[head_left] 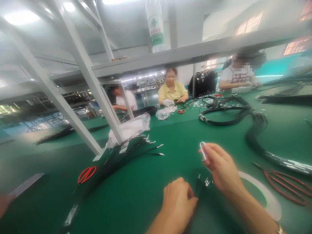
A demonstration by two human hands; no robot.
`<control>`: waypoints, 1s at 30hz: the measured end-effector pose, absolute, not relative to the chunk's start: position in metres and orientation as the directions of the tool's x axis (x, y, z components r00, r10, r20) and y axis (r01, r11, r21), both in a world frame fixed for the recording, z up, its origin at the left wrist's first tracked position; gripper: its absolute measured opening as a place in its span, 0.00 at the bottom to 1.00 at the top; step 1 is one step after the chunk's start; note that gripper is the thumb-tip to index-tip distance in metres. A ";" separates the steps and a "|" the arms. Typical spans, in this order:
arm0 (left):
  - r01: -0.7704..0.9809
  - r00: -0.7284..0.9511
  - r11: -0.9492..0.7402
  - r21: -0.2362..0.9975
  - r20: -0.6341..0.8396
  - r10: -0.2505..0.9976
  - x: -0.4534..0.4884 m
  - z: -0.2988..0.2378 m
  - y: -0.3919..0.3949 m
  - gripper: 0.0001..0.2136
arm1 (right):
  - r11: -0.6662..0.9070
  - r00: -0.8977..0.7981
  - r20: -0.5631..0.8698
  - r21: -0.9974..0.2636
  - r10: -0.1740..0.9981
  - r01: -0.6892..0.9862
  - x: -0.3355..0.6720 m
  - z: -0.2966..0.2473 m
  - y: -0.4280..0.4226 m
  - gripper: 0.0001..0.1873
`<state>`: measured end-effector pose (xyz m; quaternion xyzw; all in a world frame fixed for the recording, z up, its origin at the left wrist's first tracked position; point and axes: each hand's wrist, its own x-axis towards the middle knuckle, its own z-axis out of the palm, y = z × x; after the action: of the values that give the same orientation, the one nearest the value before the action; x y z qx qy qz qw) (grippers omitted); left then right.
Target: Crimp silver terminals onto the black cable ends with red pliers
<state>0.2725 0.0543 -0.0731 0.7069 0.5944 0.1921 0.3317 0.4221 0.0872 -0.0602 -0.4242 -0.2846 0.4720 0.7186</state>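
Note:
My right hand is closed in a pinch on a short curled white strip, which looks like tape and sticks up from the fingertips. Lower and to the left, my left hand is curled shut at a dark bundle of black cables. Silvery cable ends show between the two hands. Part of the bundle is hidden behind my left hand. A white ring, apparently a tape roll, lies on the green table under my right forearm.
Red-handled scissors lie left, beside black cables; another red-handled tool lies right. A thick cable bundle and coiled cables lie beyond. A metal shelf frame holds a bottle. Several people sit opposite.

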 end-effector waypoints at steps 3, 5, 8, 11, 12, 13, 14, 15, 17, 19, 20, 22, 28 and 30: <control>0.698 0.164 -0.061 0.713 -0.078 0.983 0.272 -0.074 0.056 0.09 | 0.216 0.373 0.049 -0.882 0.927 -0.420 0.422 -0.055 0.083 0.15; 0.673 0.083 -0.032 0.739 -0.032 0.996 0.266 -0.071 0.060 0.09 | 0.221 0.345 0.072 -0.882 0.936 -0.417 0.421 -0.050 0.079 0.16; 0.597 -0.010 -0.010 0.802 0.020 1.000 0.251 -0.065 0.068 0.06 | 0.202 0.283 0.104 -0.918 0.954 -0.342 0.416 -0.049 0.075 0.18; 0.429 -0.005 0.026 0.903 -0.027 1.000 0.239 -0.059 0.071 0.07 | 0.155 0.194 0.112 -0.962 0.975 -0.226 0.408 -0.057 0.076 0.22; 0.381 0.008 0.044 0.923 -0.051 0.999 0.236 -0.058 0.071 0.08 | 0.127 0.147 0.095 -0.966 0.984 -0.224 0.406 -0.062 0.077 0.24; 0.349 0.024 0.061 0.935 -0.074 0.997 0.235 -0.057 0.070 0.09 | 0.085 0.094 0.064 -0.967 0.994 -0.239 0.403 -0.066 0.078 0.25; 0.335 0.041 0.074 0.939 -0.093 0.995 0.235 -0.057 0.069 0.10 | 0.036 0.043 0.026 -0.964 0.999 -0.265 0.401 -0.070 0.079 0.26; 0.337 0.058 0.079 0.938 -0.105 0.993 0.235 -0.056 0.068 0.10 | -0.017 -0.008 -0.015 -0.956 1.000 -0.292 0.399 -0.073 0.079 0.26; 0.314 0.096 0.097 0.944 -0.133 0.987 0.236 -0.056 0.065 0.10 | -0.122 -0.079 -0.101 -0.938 0.992 -0.323 0.396 -0.079 0.079 0.26; 0.272 0.136 0.115 0.955 -0.156 0.978 0.237 -0.057 0.065 0.11 | -0.184 -0.124 -0.152 -0.933 0.980 -0.309 0.392 -0.085 0.078 0.26; 0.250 0.154 0.123 0.960 -0.165 0.974 0.237 -0.058 0.065 0.12 | -0.189 -0.144 -0.152 -0.938 0.978 -0.291 0.390 -0.087 0.079 0.26; 0.221 0.189 0.137 0.966 -0.180 0.965 0.235 -0.061 0.065 0.13 | -0.162 -0.213 -0.107 -0.952 0.971 -0.259 0.385 -0.093 0.080 0.27; 0.219 0.252 0.164 0.962 -0.218 0.943 0.221 -0.056 0.065 0.13 | -0.118 -0.316 -0.038 -0.965 0.948 -0.236 0.374 -0.098 0.079 0.28; 0.194 0.211 0.123 0.973 -0.164 0.964 0.214 -0.048 0.066 0.16 | -0.086 -0.279 -0.029 -0.977 0.960 -0.193 0.373 -0.095 0.076 0.27</control>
<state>0.2144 0.0656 -0.0479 0.5588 0.5178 0.3553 0.5417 0.3726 0.0760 -0.0948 -0.3866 -0.4959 0.6273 0.4594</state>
